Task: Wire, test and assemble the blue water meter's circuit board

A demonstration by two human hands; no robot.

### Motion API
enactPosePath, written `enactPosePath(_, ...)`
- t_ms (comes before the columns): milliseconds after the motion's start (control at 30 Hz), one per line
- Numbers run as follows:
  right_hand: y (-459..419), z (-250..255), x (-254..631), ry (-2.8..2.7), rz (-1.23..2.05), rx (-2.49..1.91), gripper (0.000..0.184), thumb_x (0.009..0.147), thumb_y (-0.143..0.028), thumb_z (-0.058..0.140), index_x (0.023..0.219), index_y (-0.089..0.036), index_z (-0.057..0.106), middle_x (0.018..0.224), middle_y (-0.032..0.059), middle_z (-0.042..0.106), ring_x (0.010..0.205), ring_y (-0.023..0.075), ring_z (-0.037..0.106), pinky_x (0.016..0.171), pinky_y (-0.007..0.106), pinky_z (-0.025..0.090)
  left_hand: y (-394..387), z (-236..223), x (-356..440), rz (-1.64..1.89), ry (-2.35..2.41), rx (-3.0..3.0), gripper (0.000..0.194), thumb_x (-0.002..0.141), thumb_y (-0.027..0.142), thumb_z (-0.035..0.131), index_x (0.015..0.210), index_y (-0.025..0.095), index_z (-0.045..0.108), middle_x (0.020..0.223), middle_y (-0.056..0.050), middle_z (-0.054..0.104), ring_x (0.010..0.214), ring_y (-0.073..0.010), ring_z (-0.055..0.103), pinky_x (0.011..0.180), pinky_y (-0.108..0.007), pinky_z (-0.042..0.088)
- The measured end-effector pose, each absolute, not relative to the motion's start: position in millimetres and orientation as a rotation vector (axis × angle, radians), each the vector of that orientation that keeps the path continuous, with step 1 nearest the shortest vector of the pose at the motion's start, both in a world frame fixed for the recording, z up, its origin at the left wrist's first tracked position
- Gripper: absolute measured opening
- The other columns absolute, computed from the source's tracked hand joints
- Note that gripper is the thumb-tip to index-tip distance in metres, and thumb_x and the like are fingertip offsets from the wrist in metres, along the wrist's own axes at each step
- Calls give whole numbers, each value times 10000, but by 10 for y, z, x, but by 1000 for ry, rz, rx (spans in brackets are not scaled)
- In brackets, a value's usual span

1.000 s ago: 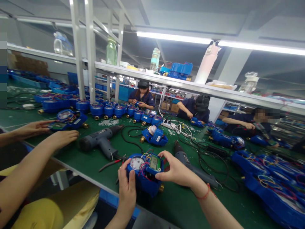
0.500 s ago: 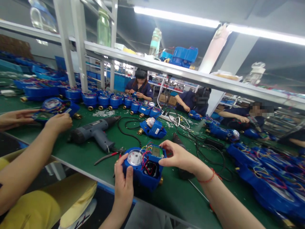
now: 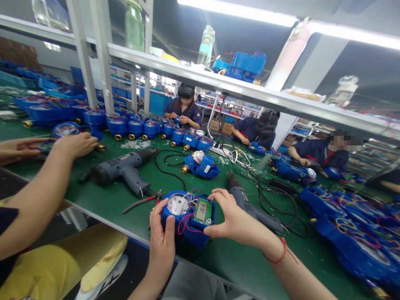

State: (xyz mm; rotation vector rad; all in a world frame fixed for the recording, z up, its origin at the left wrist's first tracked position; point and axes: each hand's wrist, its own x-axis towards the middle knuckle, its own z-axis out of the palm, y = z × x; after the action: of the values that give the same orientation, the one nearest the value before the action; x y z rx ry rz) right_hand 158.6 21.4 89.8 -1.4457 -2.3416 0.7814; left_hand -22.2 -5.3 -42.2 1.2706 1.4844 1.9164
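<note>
On the green bench in front of me sits a blue water meter with a white round dial and loose coloured wires. My left hand grips its left side, thumb on the near face. A green circuit board with a display lies over the meter's right compartment, dark characters on its screen. My right hand spans the board's right end, thumb at the near corner and index finger at the far one. Whether its fingertips press on the board or the housing edge is hard to see.
Two heat guns lie on the bench, with pliers near the left one. Another blue meter stands behind mine. Many meters are piled at right. A co-worker's hands work at left. A shelf crosses overhead.
The display board has gone from tilted up to lying flatter over the compartment, its screen now facing me. My right hand has shifted slightly with it; my left keeps its hold.
</note>
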Motion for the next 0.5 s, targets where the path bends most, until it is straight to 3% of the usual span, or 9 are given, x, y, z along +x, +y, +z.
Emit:
enactPosePath(67,152,733,1605,-2200,850,-1387,846,671,-508,738,1350,-138,394,1494,152,225,1392,288,206,1150,416,198,-56,-431,-230,1918,1491,1256,478,915,545,414,1254,212,469,1262,-122,495,1197,-296,453,1062,-521,299)
enactPosePath(167,54,409,1543,-1911,857,-1253,705,824,-544,555,1385,-165,358,1504,136,251,1414,248,202,1172,420,160,-70,-441,-244,1913,1495,1254,508,903,571,414,1259,213,466,1270,-120,495,1203,-306,457,1065,-523,304)
enactPosePath(233,6,217,1452,-1751,949,-1152,616,882,-493,478,1392,-178,331,1482,132,306,1382,239,289,1158,423,214,-86,-445,-257,1907,1509,1257,527,893,584,420,1264,212,465,1270,-116,500,1191,-306,473,1065,-517,311)
enactPosePath(367,-105,-22,1292,-1429,1027,-1075,671,876,-475,531,1431,-237,238,1454,109,345,1330,233,371,1090,394,334,-104,-451,-307,1877,1536,1285,552,879,598,431,1265,206,467,1251,-113,517,1151,-304,504,1065,-521,321)
enactPosePath(433,-232,-164,1247,-1248,916,-1119,629,863,-492,555,1384,-242,308,1407,102,392,1307,236,384,1077,383,337,-91,-452,-335,1861,1542,1297,573,866,613,437,1266,203,467,1254,-116,516,1157,-314,499,1066,-544,315)
enactPosePath(500,-412,-384,1196,-1083,753,-1160,473,854,-489,568,1236,-234,456,1256,86,506,1193,230,470,1036,368,358,-71,-451,-357,1839,1541,1294,594,851,627,451,1271,208,465,1262,-117,513,1170,-326,491,1063,-569,313)
